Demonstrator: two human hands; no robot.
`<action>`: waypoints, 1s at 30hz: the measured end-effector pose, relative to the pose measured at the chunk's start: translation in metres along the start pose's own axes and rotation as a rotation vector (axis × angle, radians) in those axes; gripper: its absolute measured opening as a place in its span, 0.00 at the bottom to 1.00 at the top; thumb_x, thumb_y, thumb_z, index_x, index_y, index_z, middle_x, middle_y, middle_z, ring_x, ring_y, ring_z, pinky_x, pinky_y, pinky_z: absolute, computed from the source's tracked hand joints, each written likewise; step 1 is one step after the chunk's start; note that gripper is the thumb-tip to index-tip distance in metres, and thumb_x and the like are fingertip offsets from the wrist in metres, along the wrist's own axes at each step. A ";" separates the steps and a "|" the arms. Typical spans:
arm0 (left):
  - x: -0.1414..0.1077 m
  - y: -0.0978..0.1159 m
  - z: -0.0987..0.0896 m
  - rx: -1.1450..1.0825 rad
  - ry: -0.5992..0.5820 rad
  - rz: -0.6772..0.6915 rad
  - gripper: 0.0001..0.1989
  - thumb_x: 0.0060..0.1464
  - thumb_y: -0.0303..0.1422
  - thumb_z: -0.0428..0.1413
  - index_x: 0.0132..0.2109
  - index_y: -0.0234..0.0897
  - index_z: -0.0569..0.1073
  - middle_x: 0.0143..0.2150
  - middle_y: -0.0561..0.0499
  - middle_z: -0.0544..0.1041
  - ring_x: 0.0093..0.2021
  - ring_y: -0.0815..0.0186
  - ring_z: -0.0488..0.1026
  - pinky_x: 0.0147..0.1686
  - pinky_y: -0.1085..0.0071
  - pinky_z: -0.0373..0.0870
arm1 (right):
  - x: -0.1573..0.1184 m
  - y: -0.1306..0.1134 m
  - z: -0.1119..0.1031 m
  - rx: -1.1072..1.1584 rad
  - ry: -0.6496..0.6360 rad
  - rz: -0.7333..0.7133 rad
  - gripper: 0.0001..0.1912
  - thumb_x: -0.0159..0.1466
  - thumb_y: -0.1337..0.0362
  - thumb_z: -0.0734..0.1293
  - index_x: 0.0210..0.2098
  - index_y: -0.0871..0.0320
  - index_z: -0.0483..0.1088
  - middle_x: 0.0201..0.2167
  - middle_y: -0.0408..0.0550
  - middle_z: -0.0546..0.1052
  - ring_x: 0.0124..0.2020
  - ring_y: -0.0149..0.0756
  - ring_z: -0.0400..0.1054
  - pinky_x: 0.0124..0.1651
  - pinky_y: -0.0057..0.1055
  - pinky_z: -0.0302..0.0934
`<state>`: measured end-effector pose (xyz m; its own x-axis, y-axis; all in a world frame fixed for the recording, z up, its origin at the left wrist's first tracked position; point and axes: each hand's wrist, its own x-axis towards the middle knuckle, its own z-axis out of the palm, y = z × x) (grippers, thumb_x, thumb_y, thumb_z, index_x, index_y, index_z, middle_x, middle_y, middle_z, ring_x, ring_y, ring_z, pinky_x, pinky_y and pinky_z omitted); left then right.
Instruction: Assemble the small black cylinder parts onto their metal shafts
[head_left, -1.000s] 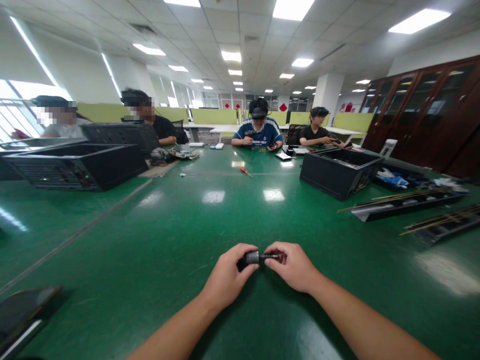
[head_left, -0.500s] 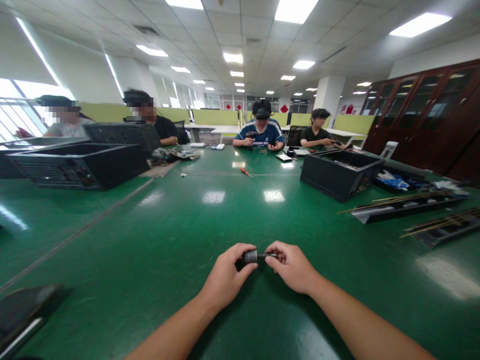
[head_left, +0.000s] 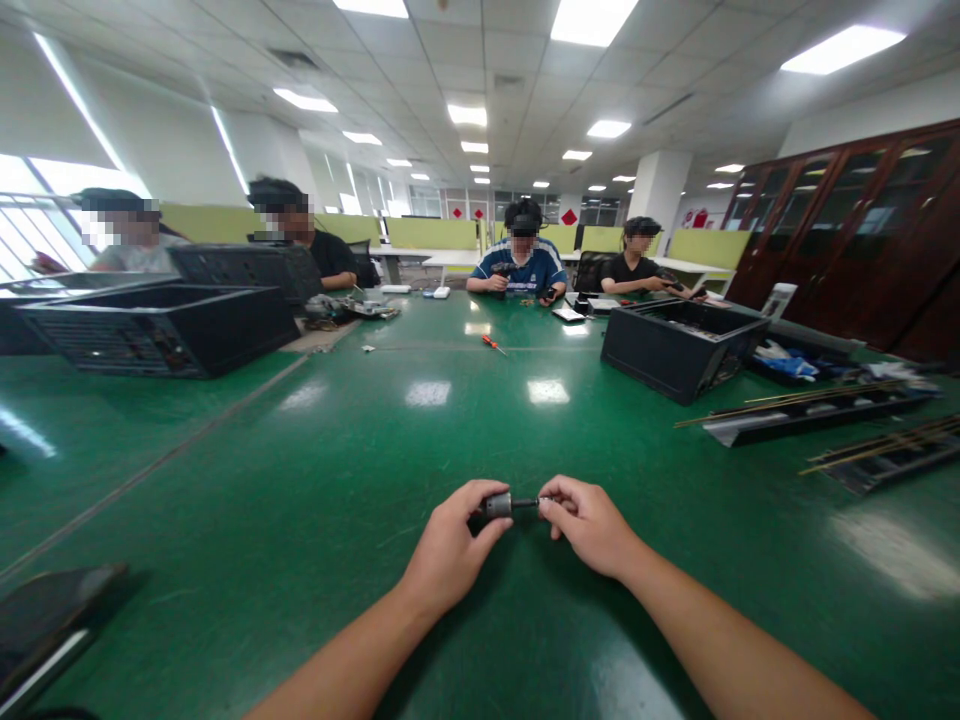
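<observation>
Over the near middle of the green table point(head_left: 315, 490), my left hand point(head_left: 446, 550) grips a short grey metal cylinder that looks like a drill chuck point(head_left: 498, 505), thumb below and fingers above. A thin dark shaft point(head_left: 526, 503) sticks out of its right end, lying level. My right hand point(head_left: 592, 530) pinches the far end of this shaft between thumb and fingers. The fingers hide the shaft's tip, and the left palm covers the chuck's back end. Whether the shaft is seated firmly in the chuck, I cannot tell.
An orange-handled screwdriver point(head_left: 491, 343) lies farther up the table. Black computer cases stand at left point(head_left: 157, 335) and right point(head_left: 675, 350). Metal channels with thin brass-coloured rods point(head_left: 810, 412) lie at right. A dark flat object point(head_left: 52, 620) sits near left. Several people sit across the table.
My hands have drawn slightly apart, the left a little leftward and the right a little rightward. More of the shaft shows between the chuck and my right fingers.
</observation>
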<state>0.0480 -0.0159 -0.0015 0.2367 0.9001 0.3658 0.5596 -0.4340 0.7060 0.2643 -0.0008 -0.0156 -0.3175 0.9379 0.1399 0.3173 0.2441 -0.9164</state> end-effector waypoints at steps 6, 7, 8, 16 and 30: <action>0.000 0.000 -0.001 0.006 0.022 -0.006 0.14 0.54 0.32 0.59 0.49 0.43 0.75 0.46 0.50 0.78 0.44 0.61 0.75 0.47 0.63 0.73 | 0.003 0.005 -0.003 0.042 0.006 0.018 0.09 0.64 0.60 0.63 0.37 0.60 0.70 0.29 0.45 0.75 0.24 0.29 0.70 0.29 0.25 0.61; 0.000 0.000 -0.001 0.006 0.023 -0.007 0.14 0.54 0.31 0.59 0.49 0.43 0.75 0.46 0.50 0.78 0.44 0.61 0.75 0.47 0.64 0.73 | 0.003 0.005 -0.003 0.051 0.006 0.019 0.09 0.64 0.60 0.63 0.37 0.60 0.70 0.29 0.45 0.75 0.24 0.29 0.69 0.29 0.25 0.61; 0.000 0.000 -0.001 0.007 0.023 -0.008 0.14 0.54 0.31 0.59 0.49 0.43 0.74 0.46 0.50 0.78 0.44 0.61 0.75 0.47 0.64 0.73 | 0.003 0.005 -0.003 0.060 0.006 0.019 0.09 0.64 0.60 0.63 0.37 0.60 0.70 0.29 0.45 0.75 0.24 0.29 0.69 0.29 0.25 0.61; 0.001 -0.001 -0.001 0.020 0.036 -0.017 0.14 0.53 0.31 0.60 0.49 0.43 0.75 0.46 0.50 0.78 0.46 0.61 0.75 0.47 0.64 0.72 | 0.005 0.007 -0.003 0.089 0.023 0.023 0.09 0.63 0.60 0.63 0.36 0.60 0.70 0.28 0.44 0.75 0.23 0.29 0.69 0.29 0.25 0.60; 0.002 -0.003 -0.004 0.044 0.069 -0.115 0.15 0.55 0.39 0.59 0.49 0.42 0.74 0.45 0.49 0.79 0.41 0.61 0.75 0.45 0.63 0.72 | 0.005 0.006 -0.001 0.114 0.019 0.052 0.10 0.64 0.59 0.63 0.36 0.60 0.70 0.27 0.44 0.75 0.22 0.28 0.68 0.30 0.26 0.61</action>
<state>0.0438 -0.0131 -0.0003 0.1142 0.9384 0.3262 0.6143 -0.3248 0.7192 0.2654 0.0059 -0.0196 -0.2863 0.9532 0.0974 0.2285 0.1666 -0.9592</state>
